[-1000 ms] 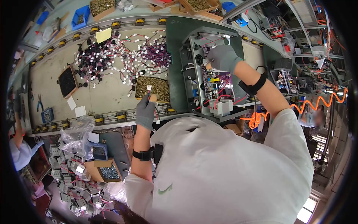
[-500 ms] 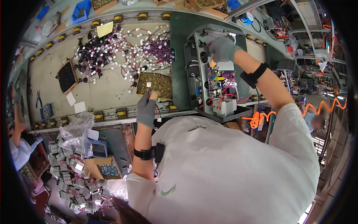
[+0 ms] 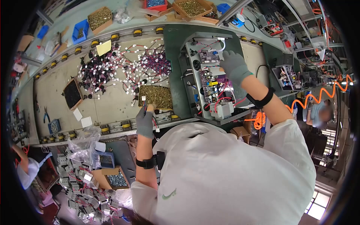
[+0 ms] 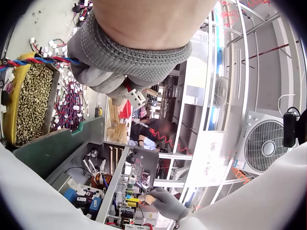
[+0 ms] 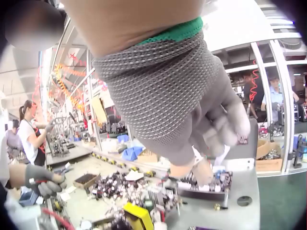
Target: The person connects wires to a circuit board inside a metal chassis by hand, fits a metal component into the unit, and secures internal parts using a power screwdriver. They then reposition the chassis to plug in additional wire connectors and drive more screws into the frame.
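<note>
My gloved left hand (image 3: 145, 123) holds a wire harness (image 4: 41, 61) with red, blue and black strands. Its white connector (image 3: 143, 98) sticks up past the fingertips, while another white connector (image 4: 135, 98) hangs from the hand's other side. Just beyond that hand is a box of brass fittings (image 3: 159, 98). My gloved right hand (image 3: 235, 66), thumb and a fingertip bare, hovers over an open metal chassis (image 3: 201, 87). Its loosely bent fingers are beside the upper circuit board (image 3: 209, 56), with nothing visible between them. Below lies a longer board (image 3: 207, 79) with a yellow part and red wires.
Piles of wire harnesses (image 3: 152, 63) and black-ended leads (image 3: 95, 71) cover the bench left of the chassis. A box of black parts (image 3: 72, 93) and pliers (image 3: 46, 115) lie farther left. An orange coiled hose (image 3: 318, 95) hangs at right. Grey parts (image 3: 80, 187) are heaped at lower left.
My right hand has drawn back to the right from over the upper circuit board, which now shows. The left hand keeps hold of the harness near the brass box. The head view has shifted slightly.
</note>
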{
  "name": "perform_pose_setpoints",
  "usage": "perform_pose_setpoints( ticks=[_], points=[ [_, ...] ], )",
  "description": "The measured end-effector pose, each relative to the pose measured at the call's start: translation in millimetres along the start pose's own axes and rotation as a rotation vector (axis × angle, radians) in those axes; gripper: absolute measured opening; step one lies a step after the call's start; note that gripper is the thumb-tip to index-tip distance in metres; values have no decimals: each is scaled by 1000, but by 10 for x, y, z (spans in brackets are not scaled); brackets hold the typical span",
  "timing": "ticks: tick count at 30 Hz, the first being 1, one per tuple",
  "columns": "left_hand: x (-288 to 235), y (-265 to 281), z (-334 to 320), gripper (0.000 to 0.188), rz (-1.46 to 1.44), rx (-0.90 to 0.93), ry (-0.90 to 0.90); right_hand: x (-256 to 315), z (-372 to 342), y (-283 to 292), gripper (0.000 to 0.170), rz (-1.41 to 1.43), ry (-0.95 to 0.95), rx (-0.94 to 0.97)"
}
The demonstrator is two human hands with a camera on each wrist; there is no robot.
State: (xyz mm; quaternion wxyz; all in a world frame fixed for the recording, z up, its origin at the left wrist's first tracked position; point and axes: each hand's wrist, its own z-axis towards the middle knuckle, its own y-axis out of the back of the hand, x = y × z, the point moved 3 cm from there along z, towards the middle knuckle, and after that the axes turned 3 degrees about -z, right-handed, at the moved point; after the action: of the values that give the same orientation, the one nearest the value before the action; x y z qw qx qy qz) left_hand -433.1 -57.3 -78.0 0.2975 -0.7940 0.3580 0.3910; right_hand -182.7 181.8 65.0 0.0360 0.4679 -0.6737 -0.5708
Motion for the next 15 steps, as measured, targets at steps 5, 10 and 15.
perform_pose_setpoints(
  ticks=[5,10,15],
  points=[
    [-116,-61,-30,26,59,24,15,45,101,-176,20,-31,-20,-336],
    [-122,-84,-17,27,46,1,-45,35,155,-267,22,241,-90,-321],
    [-41,8,14,32,73,58,48,22,188,-346,17,510,-116,-540]
  ],
)
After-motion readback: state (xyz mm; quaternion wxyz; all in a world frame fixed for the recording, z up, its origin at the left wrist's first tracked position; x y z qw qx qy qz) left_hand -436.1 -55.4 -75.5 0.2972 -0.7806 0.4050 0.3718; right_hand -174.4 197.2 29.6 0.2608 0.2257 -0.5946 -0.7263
